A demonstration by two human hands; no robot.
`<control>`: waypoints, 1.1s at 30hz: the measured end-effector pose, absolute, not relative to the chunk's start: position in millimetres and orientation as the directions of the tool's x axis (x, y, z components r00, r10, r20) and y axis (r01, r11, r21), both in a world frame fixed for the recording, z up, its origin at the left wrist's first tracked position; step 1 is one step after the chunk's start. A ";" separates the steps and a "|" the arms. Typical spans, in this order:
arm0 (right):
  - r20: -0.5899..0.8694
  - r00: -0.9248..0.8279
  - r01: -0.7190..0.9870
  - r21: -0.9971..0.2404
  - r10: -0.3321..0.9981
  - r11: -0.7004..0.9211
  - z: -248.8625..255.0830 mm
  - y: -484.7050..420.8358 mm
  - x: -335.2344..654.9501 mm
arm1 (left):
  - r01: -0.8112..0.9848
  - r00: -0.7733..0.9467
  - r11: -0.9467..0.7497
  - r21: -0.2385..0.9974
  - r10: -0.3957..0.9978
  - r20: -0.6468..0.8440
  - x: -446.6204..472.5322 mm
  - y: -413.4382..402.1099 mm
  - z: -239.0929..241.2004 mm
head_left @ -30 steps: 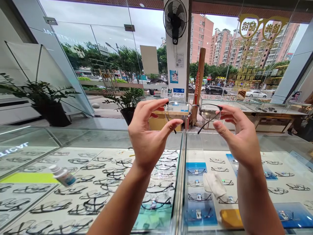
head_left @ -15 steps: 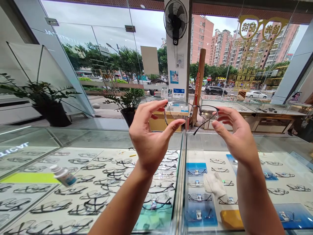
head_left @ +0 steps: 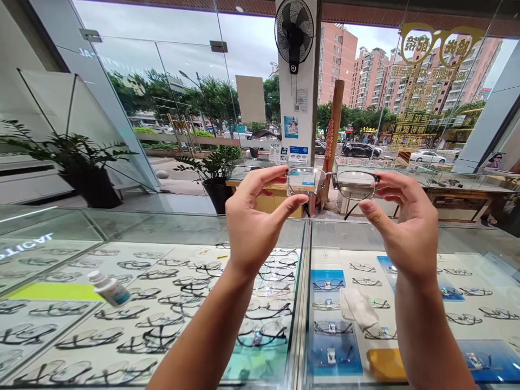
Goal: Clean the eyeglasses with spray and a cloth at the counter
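A pair of eyeglasses (head_left: 356, 174) with thin dark rims is held up level above the glass counter, its lenses facing me. My left hand (head_left: 258, 216) pinches the left end of the frame, fingers above and thumb low beside the lens. On the other side my right hand (head_left: 408, 219) grips the right end near the hinge, its thumb close to the lower rim. One dark temple arm hangs down behind the right lens. Below, on the counter glass, lie a crumpled white cloth (head_left: 358, 309) and a small white bottle (head_left: 109, 288).
The glass display counter (head_left: 134, 227) holds rows of eyeglasses on white and blue panels. A yellow-orange object (head_left: 385, 364) sits near my right forearm. Farther off are potted plants (head_left: 91, 173), a wooden pole (head_left: 333, 130), a wall fan (head_left: 294, 32) and another showcase (head_left: 467, 181).
The eyeglasses and both hands have shifted slightly right. The frame has turned from an angle to face me more squarely, and the lenses show more fully.
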State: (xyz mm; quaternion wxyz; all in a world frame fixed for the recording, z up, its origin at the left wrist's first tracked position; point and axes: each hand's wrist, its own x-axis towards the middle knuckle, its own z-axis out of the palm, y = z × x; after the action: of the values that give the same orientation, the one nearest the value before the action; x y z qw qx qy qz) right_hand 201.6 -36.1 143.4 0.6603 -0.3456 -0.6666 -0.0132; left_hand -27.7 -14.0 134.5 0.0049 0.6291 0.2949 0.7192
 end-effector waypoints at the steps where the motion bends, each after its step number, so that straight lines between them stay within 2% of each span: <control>1: 0.892 0.115 0.487 -0.434 0.437 0.758 143.4 -36.7 201.4 | 0.354 -0.205 -0.826 0.438 0.388 0.899 -27.7 -13.8 134.5; 14: 0.926 0.118 0.519 -0.366 0.359 0.772 142.7 -41.2 196.3 | 0.144 -0.163 -0.827 0.544 0.522 0.837 -25.4 -5.2 134.5; 22: 0.907 0.120 0.549 -0.399 0.403 0.735 142.6 -38.9 197.6 | 0.265 -0.195 -0.815 0.516 0.478 0.856 -21.7 -9.4 132.1; 33: 0.889 0.102 0.538 -0.427 0.446 0.727 143.1 -36.8 197.5 | 0.416 -0.277 -0.804 0.425 0.333 0.901 -18.0 -13.2 131.2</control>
State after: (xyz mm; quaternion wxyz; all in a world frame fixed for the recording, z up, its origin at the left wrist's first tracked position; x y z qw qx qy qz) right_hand 197.5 -36.8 143.1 0.6449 -0.3679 -0.6689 -0.0356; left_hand -18.0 -13.2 131.2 -0.0282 0.6006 0.3121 0.7356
